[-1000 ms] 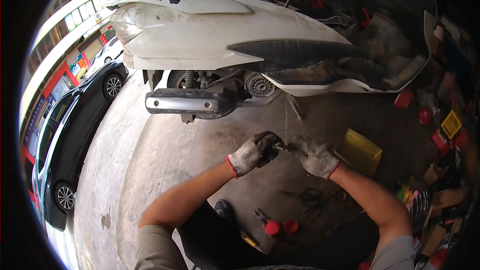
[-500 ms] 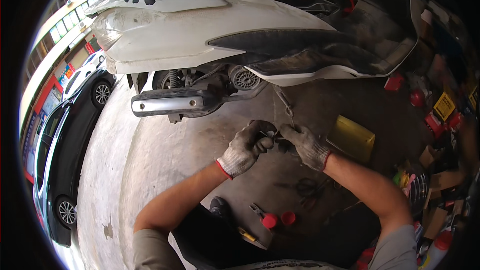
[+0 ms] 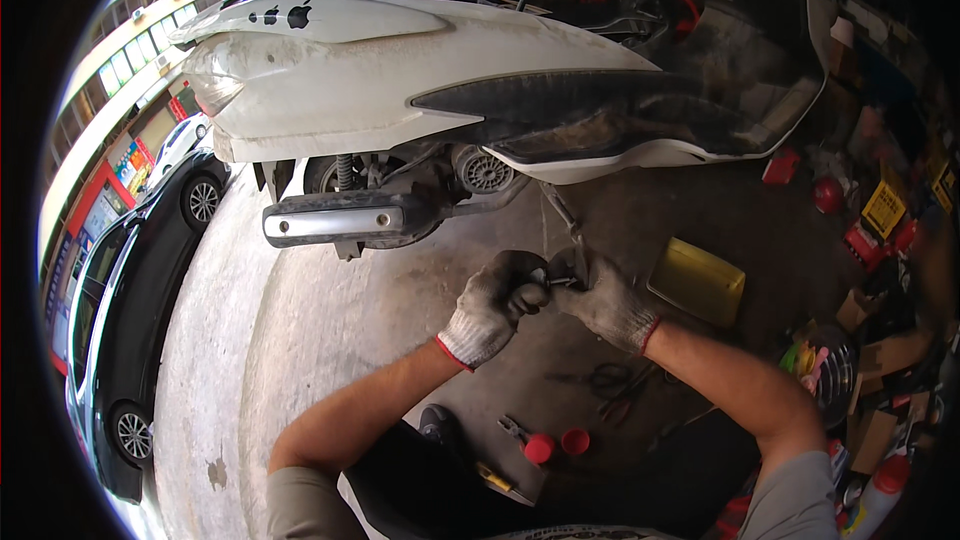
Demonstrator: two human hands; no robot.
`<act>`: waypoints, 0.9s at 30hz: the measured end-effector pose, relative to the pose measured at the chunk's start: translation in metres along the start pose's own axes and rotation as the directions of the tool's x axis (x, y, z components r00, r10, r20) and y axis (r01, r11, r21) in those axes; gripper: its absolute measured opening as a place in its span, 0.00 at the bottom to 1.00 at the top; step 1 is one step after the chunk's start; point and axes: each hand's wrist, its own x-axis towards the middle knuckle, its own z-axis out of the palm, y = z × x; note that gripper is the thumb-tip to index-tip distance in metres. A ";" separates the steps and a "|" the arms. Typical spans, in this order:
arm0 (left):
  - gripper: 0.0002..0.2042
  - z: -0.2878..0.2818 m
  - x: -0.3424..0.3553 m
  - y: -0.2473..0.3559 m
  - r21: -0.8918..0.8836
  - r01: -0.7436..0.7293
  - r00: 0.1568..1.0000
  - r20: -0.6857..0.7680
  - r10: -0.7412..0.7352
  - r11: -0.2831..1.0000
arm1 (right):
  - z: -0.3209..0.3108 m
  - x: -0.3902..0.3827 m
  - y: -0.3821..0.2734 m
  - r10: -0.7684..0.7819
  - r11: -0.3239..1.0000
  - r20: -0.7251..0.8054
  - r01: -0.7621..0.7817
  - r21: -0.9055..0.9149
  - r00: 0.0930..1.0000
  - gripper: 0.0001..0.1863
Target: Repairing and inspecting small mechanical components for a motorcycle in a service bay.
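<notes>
While both gloved hands meet below the white scooter (image 3: 400,90), the step in hand appears to be fastening work on a small dark part (image 3: 556,278) — it sits between the fingertips of both hands. The left hand (image 3: 493,306) has its fingers curled shut around one end; the right hand (image 3: 608,302) pinches the other. Just beyond the fingers hangs the side stand (image 3: 562,215). The next move likely calls for steady counter-grip — slipping is the risk.
</notes>
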 end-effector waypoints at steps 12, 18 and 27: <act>0.16 -0.004 -0.001 -0.002 -0.393 0.065 0.997 0.063 -0.044 0.917 | 0.002 -0.001 -0.012 -0.021 0.978 -0.061 0.008 -0.210 0.998 0.08; 0.11 -0.004 0.000 0.002 -0.327 0.056 0.998 0.043 -0.044 0.943 | 0.003 -0.002 -0.018 -0.164 0.955 -0.070 0.140 -0.261 0.984 0.07; 0.20 -0.004 -0.001 -0.005 -0.301 0.089 0.995 0.065 -0.073 0.949 | 0.001 0.000 -0.014 -0.161 0.942 -0.071 0.132 -0.307 0.984 0.08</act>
